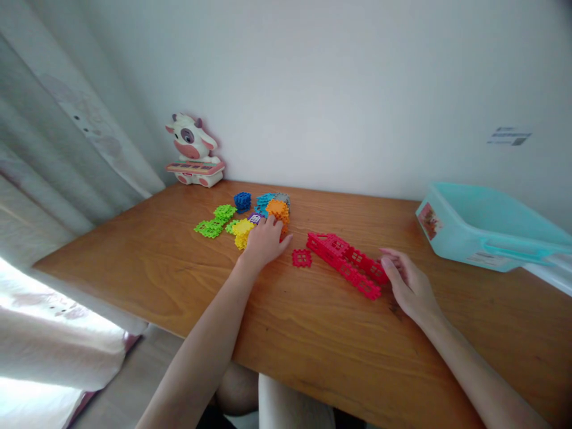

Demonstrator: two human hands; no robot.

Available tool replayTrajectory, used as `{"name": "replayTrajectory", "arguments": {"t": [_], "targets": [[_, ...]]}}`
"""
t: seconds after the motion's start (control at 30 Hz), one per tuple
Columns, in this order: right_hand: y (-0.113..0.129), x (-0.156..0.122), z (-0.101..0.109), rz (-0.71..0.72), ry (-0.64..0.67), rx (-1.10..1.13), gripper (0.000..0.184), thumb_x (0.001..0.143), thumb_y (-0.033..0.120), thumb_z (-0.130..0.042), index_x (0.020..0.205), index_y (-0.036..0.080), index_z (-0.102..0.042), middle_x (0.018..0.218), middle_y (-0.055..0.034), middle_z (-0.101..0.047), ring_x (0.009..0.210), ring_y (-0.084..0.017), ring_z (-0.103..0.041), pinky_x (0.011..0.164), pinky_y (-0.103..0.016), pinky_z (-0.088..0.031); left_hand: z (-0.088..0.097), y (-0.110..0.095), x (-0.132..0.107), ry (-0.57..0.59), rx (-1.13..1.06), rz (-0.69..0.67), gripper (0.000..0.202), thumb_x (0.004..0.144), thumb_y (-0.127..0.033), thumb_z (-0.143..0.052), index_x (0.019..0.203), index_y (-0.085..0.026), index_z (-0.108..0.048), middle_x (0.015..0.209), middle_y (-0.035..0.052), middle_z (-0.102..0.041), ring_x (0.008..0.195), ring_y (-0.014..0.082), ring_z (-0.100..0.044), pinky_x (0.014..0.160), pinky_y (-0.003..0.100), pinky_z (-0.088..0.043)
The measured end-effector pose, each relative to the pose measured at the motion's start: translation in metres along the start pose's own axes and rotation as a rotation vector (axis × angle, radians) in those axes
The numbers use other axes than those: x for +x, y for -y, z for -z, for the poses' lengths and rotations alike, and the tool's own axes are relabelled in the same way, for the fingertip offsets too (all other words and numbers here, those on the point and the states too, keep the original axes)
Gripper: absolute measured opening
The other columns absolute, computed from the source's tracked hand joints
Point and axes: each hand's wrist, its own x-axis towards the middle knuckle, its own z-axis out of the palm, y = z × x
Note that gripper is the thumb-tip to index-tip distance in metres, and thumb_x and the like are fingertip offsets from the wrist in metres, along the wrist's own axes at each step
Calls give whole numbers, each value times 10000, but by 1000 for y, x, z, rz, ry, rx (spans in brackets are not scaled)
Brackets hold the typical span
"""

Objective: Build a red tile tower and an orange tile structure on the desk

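My left hand (pixel 267 241) lies over the pile of plastic building pieces, thumb apart and fingers stretched forward; its fingertips are partly hidden among them. Around it are a stack of orange pieces (pixel 277 210), a stack of yellow pieces (pixel 242 232) and a purple piece with a white window (pixel 255 218). A single red square piece (pixel 302 258) lies flat just right of that hand. Further right, red pieces are joined into a long, narrow red frame (pixel 344 262) with walls. Beside its near right end is my right hand (pixel 411 286), loosely curved, thumb and fingers apart.
Green pieces (pixel 217 220), a dark blue stack (pixel 242 201) and light blue pieces (pixel 263 204) lie at the back left. A cow-shaped toy piano (pixel 195 152) stands in the far left corner. A turquoise bin (pixel 465 238) stands on the wooden table (pixel 313 333) at right.
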Motion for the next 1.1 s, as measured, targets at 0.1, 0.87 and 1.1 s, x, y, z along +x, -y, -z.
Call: {"name": "replayTrajectory", "arguments": {"t": [0.1,0.87,1.1], "targets": [[0,0,2,-5,-9,-18,476,976,614,-504,1159,209,-672,891,-84,-755,719,-221,-707,639,-337,-567,1,-1,-4,40,33,61,306,935,-450,-637,962,-148,-683,1071,162,-660,976,311,-679,769,401,-595],[4,0,2,-75,11,-46,475,953,614,-499,1114,208,-684,926,-108,-740,799,-249,-695,737,-382,-561,10,-12,0,139,-67,-74,358,975,-383,-585,1242,-149,-632,1333,149,-609,1237,313,-570,1031,429,-490],[-12,13,10,-58,-58,-130,388,947,543,-537,1099,212,-671,1012,-129,-739,803,-254,-702,718,-393,-571,0,-13,-1,172,-115,-223,382,956,-371,-625,1279,-168,-616,1365,146,-590,1284,324,-528,1066,455,-471]]}}
